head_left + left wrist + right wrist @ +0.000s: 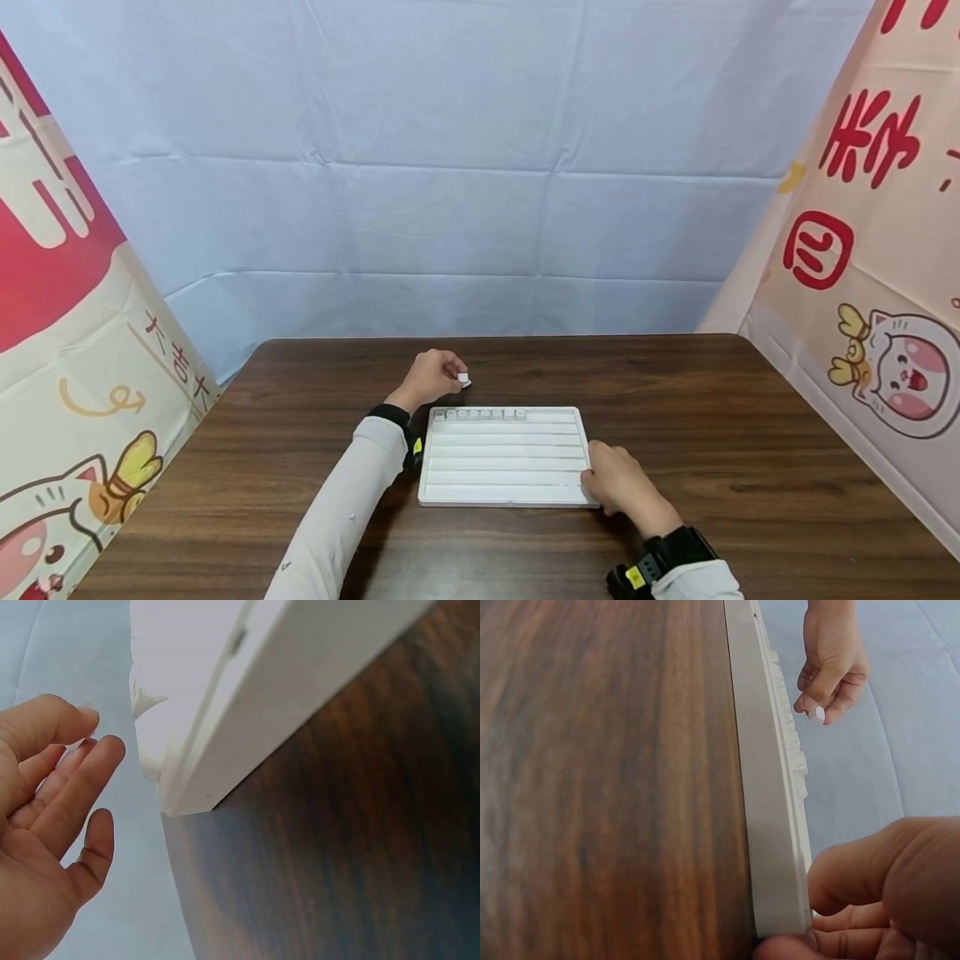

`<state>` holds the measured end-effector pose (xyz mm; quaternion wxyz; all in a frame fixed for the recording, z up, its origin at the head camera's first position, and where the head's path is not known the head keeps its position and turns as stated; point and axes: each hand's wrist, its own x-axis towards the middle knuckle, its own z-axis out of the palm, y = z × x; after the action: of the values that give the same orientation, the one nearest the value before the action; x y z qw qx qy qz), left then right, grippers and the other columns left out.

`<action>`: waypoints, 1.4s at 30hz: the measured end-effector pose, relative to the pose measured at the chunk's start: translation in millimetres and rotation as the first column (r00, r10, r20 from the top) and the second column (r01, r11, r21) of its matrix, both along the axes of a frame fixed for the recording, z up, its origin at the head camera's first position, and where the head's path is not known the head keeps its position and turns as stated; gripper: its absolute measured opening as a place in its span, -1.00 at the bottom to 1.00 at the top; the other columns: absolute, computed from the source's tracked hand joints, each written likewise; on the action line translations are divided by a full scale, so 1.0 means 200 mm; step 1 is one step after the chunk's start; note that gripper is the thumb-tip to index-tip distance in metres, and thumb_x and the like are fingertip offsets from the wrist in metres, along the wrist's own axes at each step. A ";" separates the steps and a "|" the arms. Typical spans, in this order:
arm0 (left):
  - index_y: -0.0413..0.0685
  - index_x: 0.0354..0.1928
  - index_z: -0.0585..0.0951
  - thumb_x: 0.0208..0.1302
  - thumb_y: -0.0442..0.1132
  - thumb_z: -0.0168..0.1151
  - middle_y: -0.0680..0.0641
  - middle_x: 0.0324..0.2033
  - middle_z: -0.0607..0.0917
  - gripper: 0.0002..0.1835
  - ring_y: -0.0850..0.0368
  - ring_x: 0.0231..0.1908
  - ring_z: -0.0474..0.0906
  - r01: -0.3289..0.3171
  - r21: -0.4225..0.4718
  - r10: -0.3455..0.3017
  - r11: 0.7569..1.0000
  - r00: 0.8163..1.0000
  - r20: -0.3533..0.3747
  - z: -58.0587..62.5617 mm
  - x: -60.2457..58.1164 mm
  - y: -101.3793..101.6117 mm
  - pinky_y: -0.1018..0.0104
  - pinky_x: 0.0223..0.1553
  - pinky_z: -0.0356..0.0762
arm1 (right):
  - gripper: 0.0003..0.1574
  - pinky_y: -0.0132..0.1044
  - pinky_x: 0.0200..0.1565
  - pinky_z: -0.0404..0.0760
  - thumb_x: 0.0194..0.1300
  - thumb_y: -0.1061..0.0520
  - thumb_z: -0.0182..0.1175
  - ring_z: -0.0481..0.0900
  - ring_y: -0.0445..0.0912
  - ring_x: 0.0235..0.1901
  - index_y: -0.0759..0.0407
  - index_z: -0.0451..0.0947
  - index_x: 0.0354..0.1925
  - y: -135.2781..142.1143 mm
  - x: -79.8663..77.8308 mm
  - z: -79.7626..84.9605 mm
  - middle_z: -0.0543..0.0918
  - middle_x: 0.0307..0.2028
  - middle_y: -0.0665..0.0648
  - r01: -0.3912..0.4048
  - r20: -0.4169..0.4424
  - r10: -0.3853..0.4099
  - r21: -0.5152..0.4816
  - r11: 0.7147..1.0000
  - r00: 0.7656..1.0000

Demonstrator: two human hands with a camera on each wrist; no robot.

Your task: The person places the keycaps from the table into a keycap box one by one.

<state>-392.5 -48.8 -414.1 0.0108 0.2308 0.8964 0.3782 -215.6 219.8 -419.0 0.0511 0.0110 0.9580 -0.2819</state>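
Note:
A white ridged board (502,458) lies on the brown table, with several horizontal rows across it. Small white keycap-like pieces (480,414) stand side by side along the left part of its top row. Beyond the board's upper left side, my left hand (431,377) pinches a small white piece (465,380) between thumb and fingertips, held apart from the board. In the right wrist view that white piece (817,715) shows below the fingertips. My right hand (618,483) grips the board's lower right edge, thumb on top and fingers against the side (885,892).
The wooden table (315,467) reaches out around the board on all sides. A pale blue cloth (450,167) hangs behind its far edge. Printed banners (862,292) with red lettering and cartoon cats stand at both sides.

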 end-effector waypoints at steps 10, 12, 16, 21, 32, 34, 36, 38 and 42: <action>-0.12 -0.30 0.68 0.08 -0.41 0.34 0.04 -0.41 0.58 -0.87 0.17 -0.35 0.52 -0.005 -0.004 0.005 1.000 1.000 0.015 -0.01 0.01 0.01 0.26 -0.31 0.51 | -0.70 -0.31 -0.76 0.42 0.18 0.39 0.03 0.42 -0.10 -0.81 0.52 0.41 -0.10 0.00 0.00 -0.01 0.45 -0.57 0.20 0.005 0.007 -0.005 0.003 1.000 1.000; -0.12 -0.30 0.68 0.07 -0.41 0.34 0.04 -0.42 0.58 -0.87 0.17 -0.35 0.52 -0.005 -0.009 0.005 1.000 1.000 0.008 0.00 0.01 0.01 0.26 -0.31 0.51 | -0.69 -0.31 -0.77 0.41 0.17 0.38 0.03 0.42 -0.11 -0.81 0.52 0.41 -0.09 0.00 0.00 -0.01 0.44 -0.57 0.20 0.004 0.002 -0.004 0.005 1.000 1.000; -0.12 -0.31 0.68 0.07 -0.41 0.34 0.05 -0.44 0.57 -0.88 0.17 -0.37 0.51 0.011 -0.014 -0.011 1.000 1.000 0.002 0.00 0.01 0.00 0.26 -0.31 0.51 | -0.69 -0.31 -0.76 0.41 0.18 0.38 0.04 0.42 -0.10 -0.82 0.53 0.40 -0.09 0.00 0.00 -0.01 0.44 -0.58 0.20 -0.007 -0.003 0.008 0.011 1.000 1.000; -0.13 -0.31 0.68 0.07 -0.41 0.34 0.06 -0.44 0.57 -0.88 0.17 -0.37 0.51 0.022 -0.013 -0.022 1.000 1.000 0.005 0.00 0.01 0.00 0.26 -0.32 0.51 | -0.69 -0.30 -0.77 0.41 0.18 0.38 0.04 0.42 -0.10 -0.82 0.53 0.40 -0.08 0.00 0.00 -0.01 0.43 -0.59 0.19 -0.002 0.004 0.002 0.007 1.000 1.000; -0.10 -0.30 0.68 0.09 -0.37 0.34 0.07 -0.44 0.58 -0.89 0.17 -0.35 0.51 0.067 -0.032 -0.067 0.997 0.998 -0.004 -0.01 0.01 0.02 0.28 -0.30 0.50 | -0.68 -0.31 -0.77 0.42 0.18 0.39 0.03 0.43 -0.11 -0.82 0.56 0.40 -0.08 0.00 0.00 -0.01 0.44 -0.58 0.19 -0.015 -0.015 0.016 0.009 1.000 1.000; -0.09 -0.31 0.67 0.09 -0.36 0.35 0.07 -0.45 0.59 -0.89 0.18 -0.37 0.50 0.074 -0.039 -0.074 0.997 0.997 -0.008 -0.01 0.01 0.03 0.28 -0.31 0.50 | -0.67 -0.31 -0.77 0.42 0.18 0.39 0.03 0.43 -0.11 -0.82 0.55 0.40 -0.08 0.00 0.00 0.00 0.44 -0.58 0.20 -0.011 -0.014 0.012 0.010 1.000 1.000; -0.09 -0.31 0.67 0.09 -0.36 0.35 0.07 -0.45 0.59 -0.90 0.18 -0.38 0.50 0.077 -0.044 -0.077 0.996 0.997 -0.009 -0.01 0.01 0.03 0.28 -0.31 0.50 | -0.67 -0.31 -0.77 0.41 0.17 0.39 0.03 0.43 -0.11 -0.82 0.55 0.40 -0.08 0.00 0.00 -0.01 0.44 -0.58 0.20 -0.006 -0.011 0.006 0.008 1.000 1.000; -0.09 -0.31 0.67 0.09 -0.35 0.35 0.08 -0.46 0.58 -0.90 0.20 -0.38 0.50 0.079 -0.049 -0.080 0.996 0.997 -0.006 0.00 0.01 0.04 0.29 -0.32 0.50 | -0.67 -0.31 -0.77 0.41 0.17 0.39 0.03 0.42 -0.10 -0.82 0.54 0.40 -0.08 0.00 0.00 -0.01 0.44 -0.59 0.20 -0.002 -0.008 0.002 0.005 1.000 1.000; -0.10 -0.30 0.67 0.09 -0.36 0.35 0.07 -0.45 0.59 -0.89 0.20 -0.38 0.50 0.100 -0.053 -0.100 0.994 0.995 0.006 0.01 0.03 0.05 0.30 -0.33 0.50 | -0.68 -0.31 -0.77 0.41 0.17 0.39 0.03 0.42 -0.10 -0.82 0.53 0.41 -0.08 0.00 -0.01 -0.02 0.43 -0.60 0.19 0.003 -0.003 -0.003 -0.006 1.000 1.000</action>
<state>-387.4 -38.2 -411.3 0.0374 0.2745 0.8934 0.3538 -217.3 220.6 -422.1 0.0493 0.0117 0.9572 -0.2850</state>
